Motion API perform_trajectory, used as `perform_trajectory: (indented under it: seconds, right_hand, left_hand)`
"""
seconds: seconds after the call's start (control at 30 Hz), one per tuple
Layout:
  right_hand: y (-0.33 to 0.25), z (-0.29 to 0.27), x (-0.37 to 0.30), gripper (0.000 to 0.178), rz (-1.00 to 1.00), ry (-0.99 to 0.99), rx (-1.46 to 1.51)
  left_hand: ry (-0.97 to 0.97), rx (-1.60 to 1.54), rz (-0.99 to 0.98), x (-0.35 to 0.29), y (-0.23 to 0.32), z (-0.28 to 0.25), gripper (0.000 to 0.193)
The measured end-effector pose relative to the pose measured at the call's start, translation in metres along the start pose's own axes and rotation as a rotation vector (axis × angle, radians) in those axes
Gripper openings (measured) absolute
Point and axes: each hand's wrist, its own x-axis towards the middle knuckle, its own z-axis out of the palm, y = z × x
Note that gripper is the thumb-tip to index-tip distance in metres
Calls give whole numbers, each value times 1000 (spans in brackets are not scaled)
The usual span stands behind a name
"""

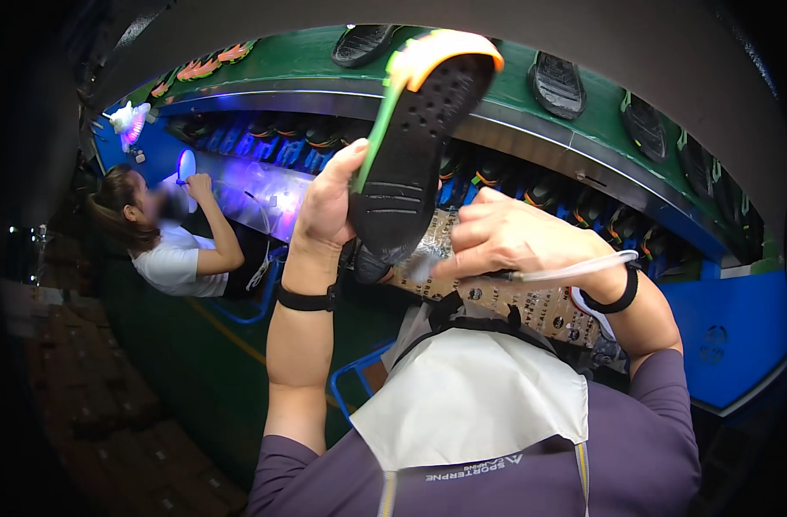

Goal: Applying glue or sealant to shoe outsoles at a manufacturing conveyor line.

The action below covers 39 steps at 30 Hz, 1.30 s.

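My left hand [329, 202] grips a black shoe sole [402, 164] by its edge near the heel and holds it up, tilted. This sole has an orange and green rim, small round pits toward the toe and grooves across the heel. Below it to the right, my right hand [522, 237] is closed around a thin brush with a white handle [583, 269]. The brush's tip is blurred and sits apart from the sole. Just under the heel shows another dark shoe piece [372, 265], partly hidden.
Several black soles [557, 84] lie on the green conveyor belt [488, 47] ahead. Shoes stand on blue racks [303, 153] beneath it. A printed, tape-covered surface [531, 310] lies before me. At the left, a person [182, 241] works by a violet-lit metal surface [268, 194].
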Motion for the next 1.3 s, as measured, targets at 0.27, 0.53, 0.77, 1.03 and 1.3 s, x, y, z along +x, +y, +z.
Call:
perform_trajectory:
  seconds: [0.27,0.53,0.77,1.03,1.3]
  right_hand:
    - [-3,-4,6,35,27,-124,-86]
    - [3,-2,-1,30,63,-25,14]
    - [50,-2,-3,27,484,775,-94]
    - [13,29,-7,41,156,85,43]
    - [34,39,-10,24,768,703,660]
  left_hand:
    - [91,64,-194,9,14,0,41]
    - [151,-67,-282,3,-10,-21,43]
    - [148,-327,-117,-22,-73,-14,73]
    - [301,-356,39,-30,-101,-31,67]
    - [332,-315,157,-41,-109,-17,64]
